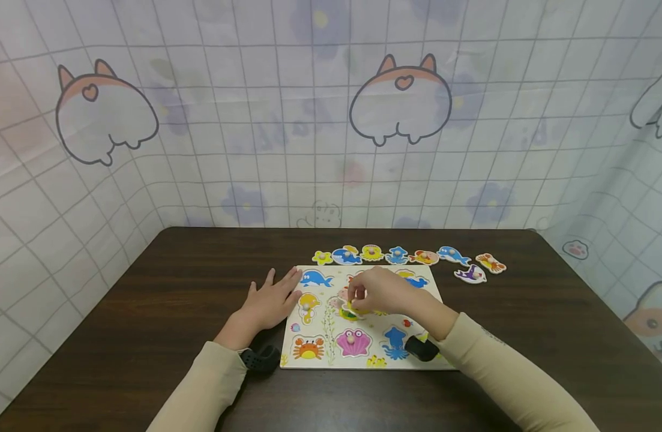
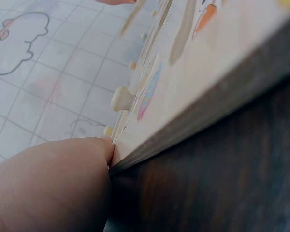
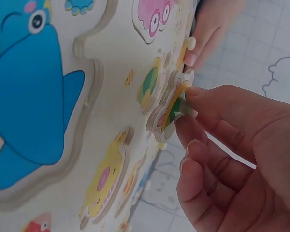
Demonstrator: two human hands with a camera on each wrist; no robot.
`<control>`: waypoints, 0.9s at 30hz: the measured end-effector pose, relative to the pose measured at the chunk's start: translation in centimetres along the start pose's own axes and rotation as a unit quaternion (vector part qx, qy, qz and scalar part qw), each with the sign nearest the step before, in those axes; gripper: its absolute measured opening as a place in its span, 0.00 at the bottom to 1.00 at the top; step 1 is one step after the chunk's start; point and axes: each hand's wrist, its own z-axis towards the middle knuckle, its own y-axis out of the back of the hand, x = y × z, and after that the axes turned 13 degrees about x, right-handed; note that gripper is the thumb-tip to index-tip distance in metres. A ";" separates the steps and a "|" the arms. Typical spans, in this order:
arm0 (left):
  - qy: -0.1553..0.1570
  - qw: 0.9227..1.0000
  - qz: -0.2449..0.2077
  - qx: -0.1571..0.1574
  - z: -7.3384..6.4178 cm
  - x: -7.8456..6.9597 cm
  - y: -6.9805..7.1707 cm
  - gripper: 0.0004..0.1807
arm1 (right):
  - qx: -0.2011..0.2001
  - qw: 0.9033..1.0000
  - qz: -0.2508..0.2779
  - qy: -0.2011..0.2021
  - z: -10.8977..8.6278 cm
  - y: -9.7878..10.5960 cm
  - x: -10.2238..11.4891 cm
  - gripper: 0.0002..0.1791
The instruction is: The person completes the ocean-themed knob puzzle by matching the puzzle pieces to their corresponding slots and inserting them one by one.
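Head view: on the puzzle board [image 1: 336, 362], knobbed seahorse [image 1: 309, 300] and pink shell [image 1: 358, 347] appeared seated; green-and-yellow piece [image 3: 171, 106] sat unfitted above board's middle, pinched between thumb and finger of right hand [image 1: 387, 291]. Left hand [image 1: 271, 302], fingers spread, holding nothing, touched board's left edge. Loose pieces [image 1: 372, 252] beyond board's far edge seemingly awaited fitting. Right forearm [image 1: 509, 372] hid board's near-right part; full seated count uncertain.

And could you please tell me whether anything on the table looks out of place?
Nothing appears spilled or damaged. The purple piece stands out mildly: it lies nearer the person than the row of other loose pieces beyond the board, though that may just be casual placement.
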 end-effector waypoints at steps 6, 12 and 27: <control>0.000 1.000 -0.003 0.001 0.1 0.0 0.0 0.35 | 0.015 1.000 0.003 -0.021 0.6 -0.3 0.4 0.07; 0.001 1.000 -0.002 0.003 0.1 0.1 0.0 0.35 | 0.030 0.999 0.007 -0.042 1.2 -0.7 0.7 0.05; 0.004 1.000 -0.004 0.003 0.2 0.1 0.0 0.36 | 0.035 0.998 -0.011 -0.044 2.0 -1.1 1.0 0.05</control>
